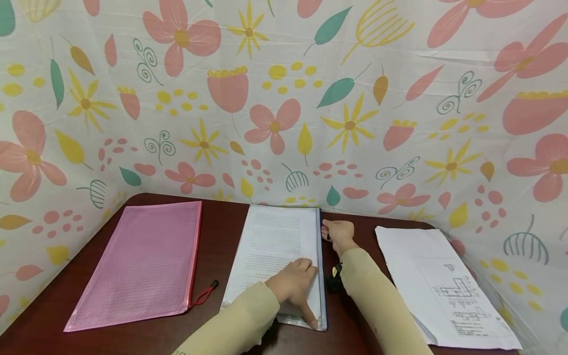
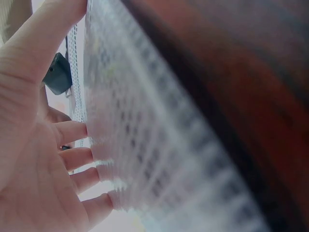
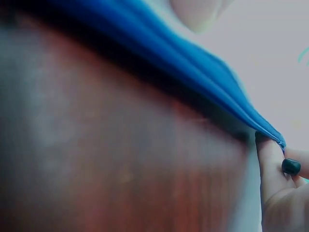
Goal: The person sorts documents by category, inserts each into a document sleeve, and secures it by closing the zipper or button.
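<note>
A clear mesh zipper pouch (image 1: 270,241) with a blue zipper edge (image 1: 323,281) lies in the middle of the table, printed pages showing through it. My left hand (image 1: 295,283) rests on its lower right part, fingers extended and thumb spread toward the bottom corner. In the left wrist view the fingertips (image 2: 99,208) touch the mesh surface. My right hand (image 1: 339,234) is at the pouch's upper right corner, pinching the zipper pull at the end of the blue zipper (image 3: 212,87). A dark cord end (image 3: 291,166) pokes out between its fingers in the right wrist view.
To the left lies a pink mesh zipper pouch (image 1: 146,256) with a red pull cord (image 1: 204,295). Loose white sheets (image 1: 426,266) with printed drawings lie on the right. A flower-patterned curtain (image 1: 275,98) stands behind the dark brown table (image 1: 224,222).
</note>
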`<state>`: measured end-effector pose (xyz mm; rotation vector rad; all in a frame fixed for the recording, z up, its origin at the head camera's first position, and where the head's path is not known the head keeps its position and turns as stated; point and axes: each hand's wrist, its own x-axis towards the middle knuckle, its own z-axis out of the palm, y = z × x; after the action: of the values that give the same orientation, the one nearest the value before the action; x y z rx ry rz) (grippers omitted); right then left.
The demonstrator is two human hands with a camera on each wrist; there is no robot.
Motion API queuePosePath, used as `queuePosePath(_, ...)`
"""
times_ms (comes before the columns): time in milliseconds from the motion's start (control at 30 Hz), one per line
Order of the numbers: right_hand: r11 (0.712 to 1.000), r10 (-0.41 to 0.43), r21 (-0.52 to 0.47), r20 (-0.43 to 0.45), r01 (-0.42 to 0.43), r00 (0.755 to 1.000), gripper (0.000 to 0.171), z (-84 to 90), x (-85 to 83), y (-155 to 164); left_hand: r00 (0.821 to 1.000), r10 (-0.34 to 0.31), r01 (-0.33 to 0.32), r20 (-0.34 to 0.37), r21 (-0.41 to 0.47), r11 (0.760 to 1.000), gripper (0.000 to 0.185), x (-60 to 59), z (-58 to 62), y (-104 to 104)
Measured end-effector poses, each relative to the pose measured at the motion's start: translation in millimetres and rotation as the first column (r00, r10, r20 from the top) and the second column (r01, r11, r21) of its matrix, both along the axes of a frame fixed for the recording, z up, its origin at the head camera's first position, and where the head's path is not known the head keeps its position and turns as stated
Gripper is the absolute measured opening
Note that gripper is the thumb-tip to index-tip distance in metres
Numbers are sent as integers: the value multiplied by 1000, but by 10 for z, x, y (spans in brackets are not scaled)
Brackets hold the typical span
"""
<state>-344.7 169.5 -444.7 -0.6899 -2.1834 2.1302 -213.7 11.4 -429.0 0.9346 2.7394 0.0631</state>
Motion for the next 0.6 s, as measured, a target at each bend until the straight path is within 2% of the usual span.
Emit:
queuePosePath(400, 999, -26, -33, -16, 26, 1000, 32, 21, -132, -11, 1000, 13, -13, 7, 2, 1000, 127, 8, 14, -3)
queuePosePath(600, 998, -34, -45, -37, 32, 999, 28, 41, -199, -23, 1000, 19, -19, -3, 3, 1000, 128, 3, -8, 4)
